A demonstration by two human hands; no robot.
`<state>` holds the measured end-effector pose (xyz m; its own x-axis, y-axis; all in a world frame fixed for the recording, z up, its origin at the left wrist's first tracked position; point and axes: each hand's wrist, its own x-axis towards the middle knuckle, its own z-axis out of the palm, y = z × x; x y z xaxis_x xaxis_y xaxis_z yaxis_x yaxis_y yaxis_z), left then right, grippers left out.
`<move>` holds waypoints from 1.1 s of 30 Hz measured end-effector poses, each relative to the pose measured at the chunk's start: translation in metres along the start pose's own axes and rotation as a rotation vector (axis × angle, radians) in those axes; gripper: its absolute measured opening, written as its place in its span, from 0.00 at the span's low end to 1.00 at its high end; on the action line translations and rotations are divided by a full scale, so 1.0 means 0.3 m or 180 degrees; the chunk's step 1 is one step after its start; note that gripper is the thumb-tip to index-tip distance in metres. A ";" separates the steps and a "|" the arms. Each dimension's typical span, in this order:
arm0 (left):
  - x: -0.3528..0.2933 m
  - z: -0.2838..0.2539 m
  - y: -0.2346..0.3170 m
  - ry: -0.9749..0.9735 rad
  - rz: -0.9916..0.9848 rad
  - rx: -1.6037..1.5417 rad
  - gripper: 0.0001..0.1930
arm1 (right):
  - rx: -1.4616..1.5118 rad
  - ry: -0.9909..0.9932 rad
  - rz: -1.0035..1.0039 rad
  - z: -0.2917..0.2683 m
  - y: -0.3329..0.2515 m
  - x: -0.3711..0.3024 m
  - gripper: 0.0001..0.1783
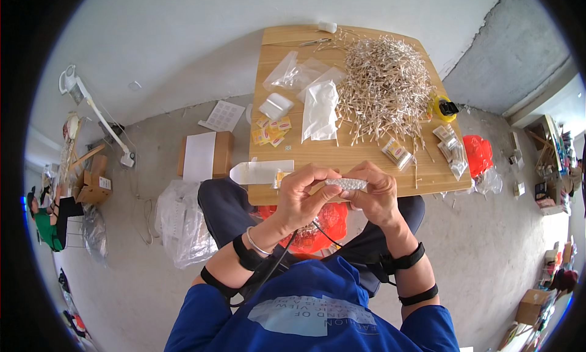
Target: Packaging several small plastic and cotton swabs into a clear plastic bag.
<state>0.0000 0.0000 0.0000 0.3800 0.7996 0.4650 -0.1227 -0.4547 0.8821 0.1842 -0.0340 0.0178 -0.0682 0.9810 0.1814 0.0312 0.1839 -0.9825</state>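
Beyond the surface (441, 180), a pale wall (201, 47); all around, a grey floor (482, 248). To the left, a brown cardboard box (225, 154) with a white sheet (199, 157) on top, a gridded sheet (223, 116) just behind, a crumpled clear plastic bag (180, 224) nearer the front. Farther left, a white long-armed stand (96, 106), an open carton (96, 181) and, near the rim, a person in green (44, 227). To the right, a bright red bag (478, 154) just beside the surface, cluttered shelves (549, 163) farther off, another carton (532, 306) lower down.
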 end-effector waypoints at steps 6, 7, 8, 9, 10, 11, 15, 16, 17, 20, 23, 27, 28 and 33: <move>-0.005 0.003 -0.010 0.0131 -0.0610 -0.0798 0.08 | 0.0004 -0.0041 -0.0058 -0.015 0.028 0.012 0.13; -0.007 -0.005 -0.017 0.0065 -0.0775 -0.0772 0.09 | 0.0033 -0.0053 0.0180 -0.018 0.034 0.010 0.12; -0.008 -0.009 -0.023 -0.0001 -0.0939 -0.0745 0.10 | 0.0064 -0.0066 0.0418 -0.021 0.039 0.007 0.12; -0.004 -0.010 -0.029 -0.0003 -0.0945 -0.0750 0.10 | 0.0062 -0.0063 0.0424 -0.025 0.043 0.011 0.12; 0.000 -0.011 -0.036 0.0051 -0.1034 -0.0822 0.12 | 0.0345 -0.0073 0.0813 -0.029 0.047 0.018 0.12; 0.001 -0.011 -0.043 0.0105 -0.1123 -0.0892 0.14 | 0.0629 -0.0083 0.1201 -0.032 0.052 0.024 0.11; 0.013 -0.024 -0.042 -0.0203 -0.0097 0.1079 0.23 | 0.1049 0.0124 0.1465 -0.030 0.109 0.047 0.14; 0.007 -0.028 -0.043 -0.0480 0.0128 0.1305 0.30 | 0.1333 0.0137 0.1527 -0.033 0.130 0.047 0.15; 0.007 -0.031 -0.053 -0.0487 0.0125 0.1299 0.30 | 0.1617 0.0151 0.1588 -0.036 0.149 0.048 0.17; -0.014 -0.037 -0.093 -0.0888 0.1094 0.1720 0.26 | 0.1628 0.0035 0.1572 -0.028 0.184 0.048 0.18; -0.022 -0.040 -0.130 -0.0902 0.1100 0.1596 0.23 | 0.1793 0.0212 0.1807 -0.022 0.215 0.049 0.16; -0.034 -0.034 -0.183 -0.0596 0.0634 0.1322 0.21 | 0.1241 0.0148 0.2012 -0.085 0.304 0.034 0.17; -0.036 -0.030 -0.184 -0.0479 0.0216 0.1156 0.20 | 0.0776 0.0156 0.1760 -0.092 0.313 0.025 0.19; -0.044 -0.016 -0.204 -0.0246 -0.0941 0.0836 0.16 | -0.0944 -0.0012 0.0024 -0.037 0.251 0.018 0.22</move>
<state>-0.0019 0.0192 -0.0599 0.4328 0.8837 0.1782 0.2368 -0.3022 0.9233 0.1972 -0.0142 -0.0548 -0.0706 0.9823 0.1735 0.3218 0.1871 -0.9282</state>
